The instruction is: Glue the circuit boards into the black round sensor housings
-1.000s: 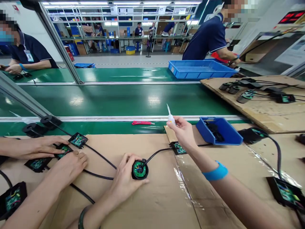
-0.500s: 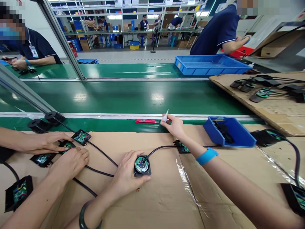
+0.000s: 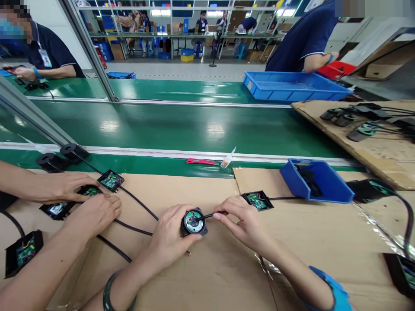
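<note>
My left hand (image 3: 168, 229) grips a round black housing (image 3: 193, 221) with a green ring-shaped circuit board showing in its open face. From the middle of that face comes a black cable (image 3: 209, 215), pinched between the thumb and fingers of my right hand (image 3: 238, 220). Just behind my right hand lies a black box with a circuit board (image 3: 258, 200). A small white glue bottle (image 3: 228, 158) with a pointed tip stands on the green strip, beside a red utility knife (image 3: 201, 161). Short coloured wire ends stick out below my left thumb.
A co-worker's two hands (image 3: 94, 216) work over boxed circuit boards at the left. A blue bin (image 3: 319, 181) with black parts stands at the right. Beyond runs a green conveyor (image 3: 162, 123); a cardboard sheet (image 3: 382, 160) holding cabled parts juts over it at the right.
My right hand has let go of the glue bottle, which now stands behind the knife's tip, and has come back to pinch the cable near the housing. My left hand keeps its hold.
</note>
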Motion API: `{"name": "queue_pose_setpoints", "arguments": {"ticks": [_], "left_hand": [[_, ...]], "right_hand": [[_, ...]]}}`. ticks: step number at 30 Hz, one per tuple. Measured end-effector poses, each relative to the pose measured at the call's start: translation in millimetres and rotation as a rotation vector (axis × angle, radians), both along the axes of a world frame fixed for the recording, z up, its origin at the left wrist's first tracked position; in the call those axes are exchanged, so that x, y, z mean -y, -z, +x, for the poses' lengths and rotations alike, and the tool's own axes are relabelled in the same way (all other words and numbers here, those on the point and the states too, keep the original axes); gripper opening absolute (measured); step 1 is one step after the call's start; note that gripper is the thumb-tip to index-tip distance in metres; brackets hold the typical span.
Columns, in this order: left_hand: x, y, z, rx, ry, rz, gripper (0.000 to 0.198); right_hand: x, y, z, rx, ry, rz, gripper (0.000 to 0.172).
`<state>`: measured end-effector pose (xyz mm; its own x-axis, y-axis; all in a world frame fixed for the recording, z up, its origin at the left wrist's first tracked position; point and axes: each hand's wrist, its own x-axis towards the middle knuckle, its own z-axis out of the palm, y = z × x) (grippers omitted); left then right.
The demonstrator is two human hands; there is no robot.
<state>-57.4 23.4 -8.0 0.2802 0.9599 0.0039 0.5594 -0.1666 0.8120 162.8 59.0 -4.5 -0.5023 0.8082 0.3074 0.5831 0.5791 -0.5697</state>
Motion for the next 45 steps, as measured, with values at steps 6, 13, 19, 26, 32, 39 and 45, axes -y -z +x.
{"name": "queue_pose_setpoints", "arguments": {"ticks": [6,13,19,26,32,39,45], "left_hand": [[2,3.6,-1,-0.084,0.022,0.085,0.05],[-9,35.9,-21,-0.208,0.068,0.461,0.056],[-18,38.7,-32,-0.256,0.102,0.524,0.062],[-25,30.2,-37,-0.264,0.0,0.475,0.048],[-13,-3.8,-33,-0.278,0.005,0.505,0.038],[6,-35.7,-14,-0.262,0.112,0.677,0.045],[9,-39.0,-2,-0.197,0.349,0.804,0.049]], "right_hand": [[5,1.7,1,0.031,0.033,0.01,0.021],[-26,-45.1,95,0.247,0.498,0.05,0.017],[-55,-73.8,235,0.401,0.938,-0.047,0.019],[-76,-38.4,230,0.493,0.87,-0.245,0.025],[-71,-31.9,204,0.506,0.962,-0.231,0.024],[-19,-54.2,109,0.181,0.675,-0.099,0.027],[24,-45.0,-16,-0.502,-0.101,-0.615,0.03]]}}
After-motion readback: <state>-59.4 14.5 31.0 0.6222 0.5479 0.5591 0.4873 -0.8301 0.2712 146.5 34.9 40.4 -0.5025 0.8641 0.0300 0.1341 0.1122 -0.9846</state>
